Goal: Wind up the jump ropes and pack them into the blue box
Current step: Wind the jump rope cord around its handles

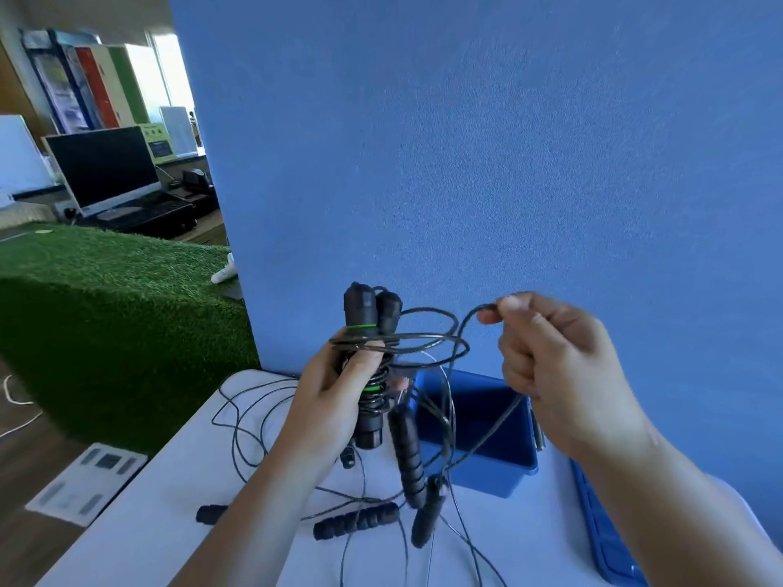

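We list a blue partition [466, 141], a white table [148, 544], a green turf block [106, 311], and a dark monitor [106, 167] behind it.

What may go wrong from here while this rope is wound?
The coils sit loose and wide around the handles in the left hand, so they may slip off. The cord pinched by the right hand hangs down among the other ropes on the table; it may tangle with them or drag them.
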The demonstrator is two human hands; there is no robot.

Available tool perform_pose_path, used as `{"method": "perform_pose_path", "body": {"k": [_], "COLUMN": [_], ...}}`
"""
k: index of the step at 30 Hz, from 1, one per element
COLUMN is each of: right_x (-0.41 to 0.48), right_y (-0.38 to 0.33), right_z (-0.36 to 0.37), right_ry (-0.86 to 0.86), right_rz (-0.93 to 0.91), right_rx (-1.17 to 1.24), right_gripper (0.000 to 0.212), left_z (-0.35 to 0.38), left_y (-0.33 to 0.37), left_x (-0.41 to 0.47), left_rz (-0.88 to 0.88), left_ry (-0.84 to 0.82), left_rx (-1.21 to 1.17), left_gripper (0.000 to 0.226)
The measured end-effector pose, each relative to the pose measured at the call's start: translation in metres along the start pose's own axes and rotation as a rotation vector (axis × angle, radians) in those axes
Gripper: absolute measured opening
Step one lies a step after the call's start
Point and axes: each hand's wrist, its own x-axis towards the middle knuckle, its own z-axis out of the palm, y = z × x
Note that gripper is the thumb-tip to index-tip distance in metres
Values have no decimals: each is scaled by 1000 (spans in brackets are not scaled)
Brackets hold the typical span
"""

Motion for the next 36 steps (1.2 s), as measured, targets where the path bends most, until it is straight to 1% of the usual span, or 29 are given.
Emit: {"method": "perform_pose_path", "body": {"k": [3,5,8,12,15,19,23,26,29,33,36], "right_x": [1,0,-1,0,-1,-2,0,0,0,-1,-3], "right_y": [0,0,-5,-7,-8,-12,-14,-15,-15,-15,-11], "right_z": [1,2,2,2,2,3,1,-1,-2,-8,-21], "right_ry": [14,12,9,-32,-46,-2,49,81,98,109,130], "right_rz": [-2,-13,-49,-56,-62,-58,-72,-84,-95,-80,-24], "right_rx": [-2,3,117,87,100,138,193,225,233,219,155], "right_gripper": [33,37,41,39,35,34,29,28,28,30,37], "left_z": [0,1,3,5,6,6,6,7,9,11,9], "left_y": [-1,0,1,-3,-8,-14,-22,-28,-32,-34,-30], "left_x": [0,-1,-1,-2,-2,-4,-9,-11,-12,-13,-13], "left_rz": [6,-1,1,0,-11,-55,-115,-125,-128,-129,-135], "left_ry": [-10,-17,-19,-69,-71,-154,-204,-226,-244,-234,-169], "left_rx": [-5,-6,-9,9,14,61,101,106,154,178,142], "left_gripper": [33,38,41,39,37,39,23,30,23,24,15]}}
